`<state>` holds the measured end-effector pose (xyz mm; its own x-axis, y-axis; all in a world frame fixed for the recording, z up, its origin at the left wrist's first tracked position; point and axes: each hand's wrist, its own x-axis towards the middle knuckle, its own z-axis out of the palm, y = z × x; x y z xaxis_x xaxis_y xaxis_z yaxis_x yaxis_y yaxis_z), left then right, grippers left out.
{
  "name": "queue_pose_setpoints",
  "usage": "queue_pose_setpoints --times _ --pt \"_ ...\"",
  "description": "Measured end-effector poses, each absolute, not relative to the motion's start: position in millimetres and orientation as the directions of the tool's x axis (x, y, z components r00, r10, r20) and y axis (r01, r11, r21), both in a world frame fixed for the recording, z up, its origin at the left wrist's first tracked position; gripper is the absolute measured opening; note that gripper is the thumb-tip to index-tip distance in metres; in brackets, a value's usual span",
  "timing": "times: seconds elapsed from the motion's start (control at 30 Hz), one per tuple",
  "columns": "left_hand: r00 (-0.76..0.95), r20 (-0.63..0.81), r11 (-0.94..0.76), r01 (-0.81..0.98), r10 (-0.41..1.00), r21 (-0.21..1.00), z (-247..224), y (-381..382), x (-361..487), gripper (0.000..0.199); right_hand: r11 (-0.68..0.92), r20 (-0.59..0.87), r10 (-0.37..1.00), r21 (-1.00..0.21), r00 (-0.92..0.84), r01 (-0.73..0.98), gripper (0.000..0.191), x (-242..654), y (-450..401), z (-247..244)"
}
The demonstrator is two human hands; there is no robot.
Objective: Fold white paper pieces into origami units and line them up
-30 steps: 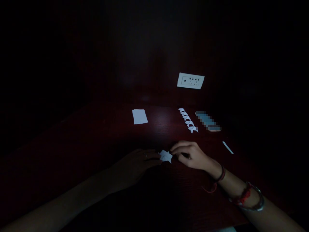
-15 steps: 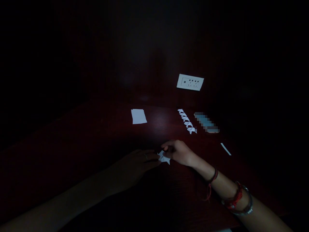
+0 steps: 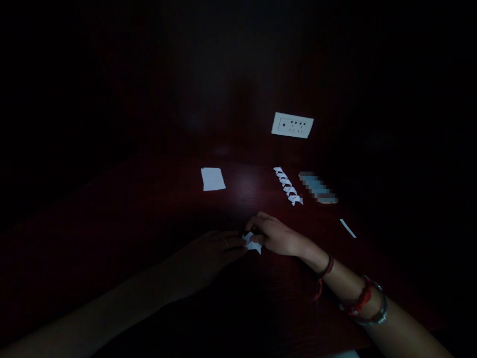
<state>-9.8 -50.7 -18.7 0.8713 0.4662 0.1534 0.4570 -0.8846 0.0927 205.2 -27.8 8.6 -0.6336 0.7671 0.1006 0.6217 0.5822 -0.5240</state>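
Observation:
A small piece of folded white paper (image 3: 255,246) with pointed corners lies on the dark red table. My left hand (image 3: 212,256), in deep shadow and wearing a ring, stretches its fingers out flat, with the tips on the paper's left edge. From the right, my right hand (image 3: 278,236) bends over the same paper, thumb down on its upper right part and forefinger curled at its far edge. The paper is partly covered by these fingers. Beyond lies a zigzag row of folded white paper pieces (image 3: 287,187).
A stack of white paper squares (image 3: 213,179) lies farther back on the tabletop (image 3: 246,194). Right of the folded row are a phone (image 3: 318,188) with a blurred screen and a narrow white strip (image 3: 348,228). A socket panel (image 3: 292,125) is on the back wall; the surroundings are very dark.
My right hand's fingers have come down over the far edge of the folded paper, and its wrist has turned slightly. My left hand stays where it was. The view has shifted a little.

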Motion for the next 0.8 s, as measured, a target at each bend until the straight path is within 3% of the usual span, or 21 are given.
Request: queue_pose_setpoints --times 0.33,0.5,0.8 --pt "0.846 0.186 -0.867 0.487 0.499 0.109 -14.3 -58.1 -7.1 0.052 0.598 0.04 0.719 -0.545 -0.694 0.587 0.012 209.7 -24.6 13.8" --pt "0.846 0.212 -0.871 0.487 0.49 0.068 -16.0 -59.2 -4.9 0.05 0.582 0.08 0.761 -0.523 -0.644 0.623 0.021 207.6 -26.9 11.4" --pt "0.849 0.244 -0.88 0.474 0.468 0.037 -13.6 -63.8 -1.4 0.046 0.58 0.043 0.744 -0.536 -0.667 0.613 0.009 208.9 -26.4 15.5"
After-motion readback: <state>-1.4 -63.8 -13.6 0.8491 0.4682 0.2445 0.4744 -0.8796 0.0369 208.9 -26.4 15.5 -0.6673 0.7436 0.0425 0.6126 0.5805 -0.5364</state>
